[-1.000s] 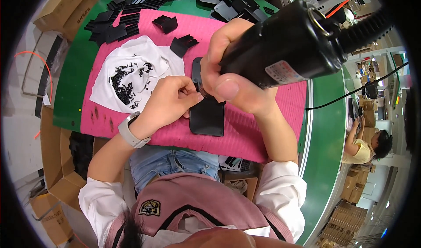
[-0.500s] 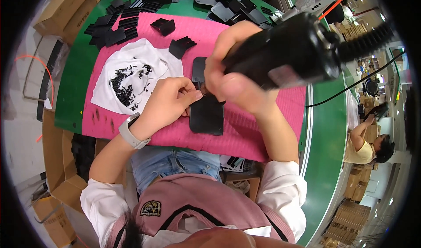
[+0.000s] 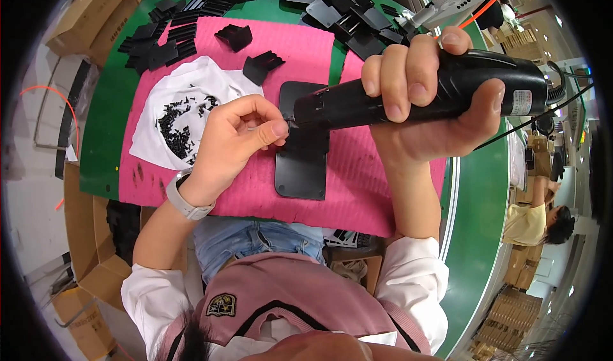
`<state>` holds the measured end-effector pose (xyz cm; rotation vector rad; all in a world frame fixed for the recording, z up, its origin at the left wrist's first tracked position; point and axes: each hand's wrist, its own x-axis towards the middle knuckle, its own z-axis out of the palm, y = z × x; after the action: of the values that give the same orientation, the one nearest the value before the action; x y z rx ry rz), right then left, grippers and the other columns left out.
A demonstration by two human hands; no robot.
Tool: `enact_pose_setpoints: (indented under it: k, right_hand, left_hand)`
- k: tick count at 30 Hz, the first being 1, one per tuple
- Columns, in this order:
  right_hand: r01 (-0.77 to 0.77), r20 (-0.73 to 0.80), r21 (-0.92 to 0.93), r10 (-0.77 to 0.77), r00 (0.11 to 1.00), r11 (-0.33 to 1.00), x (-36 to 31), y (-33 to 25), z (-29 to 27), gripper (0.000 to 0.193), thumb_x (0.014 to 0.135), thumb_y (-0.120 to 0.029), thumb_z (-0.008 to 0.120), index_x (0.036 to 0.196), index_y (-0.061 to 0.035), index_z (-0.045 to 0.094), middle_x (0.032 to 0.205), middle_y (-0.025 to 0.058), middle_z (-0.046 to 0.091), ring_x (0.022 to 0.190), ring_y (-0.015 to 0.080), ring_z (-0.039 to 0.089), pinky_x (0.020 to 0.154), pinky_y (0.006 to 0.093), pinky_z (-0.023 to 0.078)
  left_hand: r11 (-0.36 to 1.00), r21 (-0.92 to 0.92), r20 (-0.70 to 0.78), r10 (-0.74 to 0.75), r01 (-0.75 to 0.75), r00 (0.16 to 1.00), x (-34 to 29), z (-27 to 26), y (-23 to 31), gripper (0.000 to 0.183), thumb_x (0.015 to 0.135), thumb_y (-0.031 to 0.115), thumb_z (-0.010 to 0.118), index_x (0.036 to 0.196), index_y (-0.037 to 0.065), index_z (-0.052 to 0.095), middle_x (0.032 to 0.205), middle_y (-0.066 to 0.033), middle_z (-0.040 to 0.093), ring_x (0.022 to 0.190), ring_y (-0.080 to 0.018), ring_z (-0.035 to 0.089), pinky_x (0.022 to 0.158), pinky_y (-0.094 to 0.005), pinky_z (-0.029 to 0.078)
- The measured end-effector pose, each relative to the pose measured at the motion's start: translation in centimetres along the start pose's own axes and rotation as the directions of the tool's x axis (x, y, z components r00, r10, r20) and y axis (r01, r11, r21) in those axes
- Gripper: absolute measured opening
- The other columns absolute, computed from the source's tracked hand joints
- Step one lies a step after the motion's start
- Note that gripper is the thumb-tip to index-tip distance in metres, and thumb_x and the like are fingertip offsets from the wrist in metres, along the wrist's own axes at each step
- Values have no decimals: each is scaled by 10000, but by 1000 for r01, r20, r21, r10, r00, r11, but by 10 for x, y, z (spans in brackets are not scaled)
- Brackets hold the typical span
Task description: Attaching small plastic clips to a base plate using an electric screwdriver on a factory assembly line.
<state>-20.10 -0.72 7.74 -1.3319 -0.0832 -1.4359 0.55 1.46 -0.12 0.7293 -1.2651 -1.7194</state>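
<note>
My right hand [image 3: 428,99] is wrapped round a black electric screwdriver [image 3: 357,102], held almost level with its tip to the left. My left hand [image 3: 246,128] is closed in a pinch right at that tip, on a small dark screw [image 3: 288,122] that the fingertips partly hide. Beneath the tool lies a flat black plate-like part [image 3: 301,172], its middle covered by the screwdriver. Left of my left hand, a white cloth [image 3: 150,134] bears a heap of small black screws [image 3: 177,134].
A pink foam mat [image 3: 364,195] covers part of the green table [image 3: 476,233]. Two black brackets [image 3: 235,37] [image 3: 262,67] lie near its far side. Piles of black parts [image 3: 348,16] lie beyond. Cardboard boxes [image 3: 96,233] stand at left; another person [image 3: 536,220] is at far right.
The screwdriver has swung from upright over the plate to nearly level, its tip now at my left fingertips. My right hand has turned with it. My left hand stays pinched, slightly raised.
</note>
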Motion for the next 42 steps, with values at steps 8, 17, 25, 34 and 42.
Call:
enact_pose_setpoints:
  k: [8,17,25,34,42]
  right_hand:
    - [-26,-107,-37,22,994,999,-3,3,7,512,901,-521,433,1162,-86,507,697,4,487,534,139,455,650,348,400]
    - [-40,-196,-56,28,980,998,-3,1,11,493,893,-524,441,1128,-98,522,674,-9,469,513,136,439,639,349,392]
    - [26,-331,-30,-35,943,999,-5,1,16,405,901,-425,439,1106,-82,511,599,57,488,442,181,477,499,367,435]
    - [-167,-96,-356,142,985,919,-17,-26,3,466,871,-446,526,1081,-38,447,587,29,458,394,118,409,470,297,393]
    - [-259,-196,-400,194,961,879,-20,-17,7,396,838,-332,568,1035,-17,430,563,51,449,398,131,404,406,270,367]
  left_hand:
    - [999,-35,-42,-34,33,999,-1,-1,-3,133,829,68,691,874,-13,597,799,-34,609,702,-81,582,658,-204,487]
    - [999,-28,-60,-29,28,998,-1,-2,-4,125,828,62,691,881,-22,615,763,-31,619,663,-68,577,618,-185,483]
    - [994,-58,2,-93,92,996,-4,0,-9,199,813,88,714,944,-24,615,835,-49,630,720,-66,568,621,-185,473]
    - [519,795,116,380,-315,918,-4,14,-10,600,607,232,823,1103,27,556,1257,-144,440,995,-300,509,864,-385,437]
    - [549,797,127,255,-251,959,-5,16,-13,453,697,147,750,1102,51,571,1312,-141,423,1109,-318,496,943,-380,401]
